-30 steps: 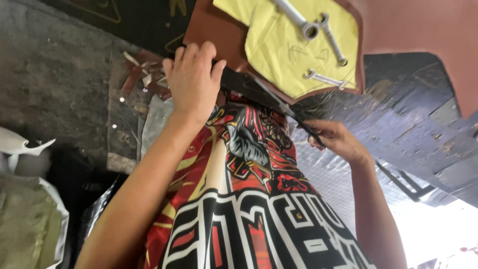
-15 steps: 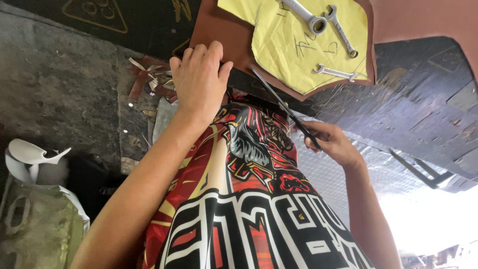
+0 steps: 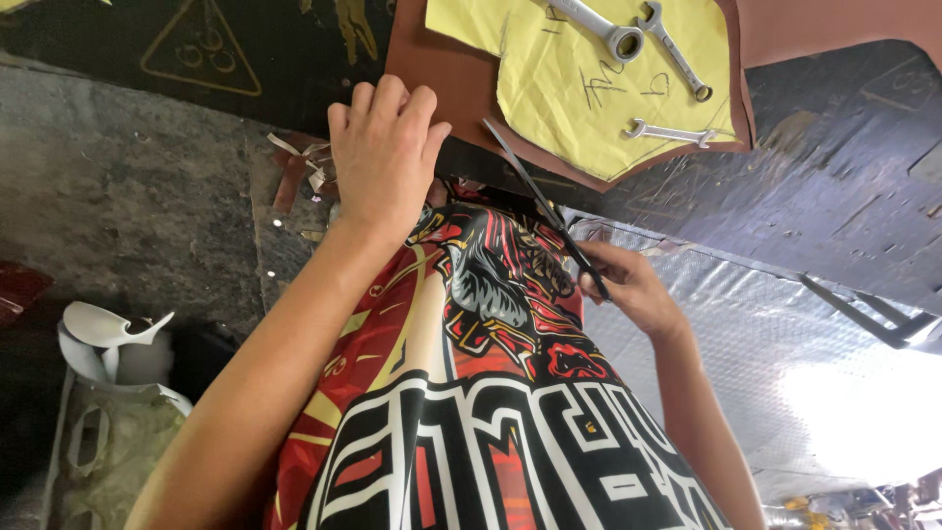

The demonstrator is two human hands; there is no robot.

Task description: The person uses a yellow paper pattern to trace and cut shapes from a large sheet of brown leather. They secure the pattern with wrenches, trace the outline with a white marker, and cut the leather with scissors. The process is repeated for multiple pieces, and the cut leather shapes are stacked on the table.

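A brown leather sheet (image 3: 444,74) lies on a dark table, with a yellow paper pattern (image 3: 579,93) on top of it. Three metal spanners (image 3: 613,34) rest on the pattern as weights. My left hand (image 3: 386,157) presses flat on the near edge of the leather. My right hand (image 3: 628,285) grips black scissors (image 3: 535,191), whose blades point up toward the leather's lower edge near the pattern. My red, black and white printed shirt (image 3: 471,393) fills the foreground.
Brown leather offcut strips (image 3: 299,162) lie on the table left of my left hand. The dark table surface (image 3: 834,167) stretches right. A white bag and white plastic pieces (image 3: 108,339) sit on the floor at lower left. A silvery mat (image 3: 785,353) lies lower right.
The view has shifted so the leather and pattern sit lower in frame. The scissors have swung more upright, their tips nearer the leather's edge. My left hand stays pressed on the leather.
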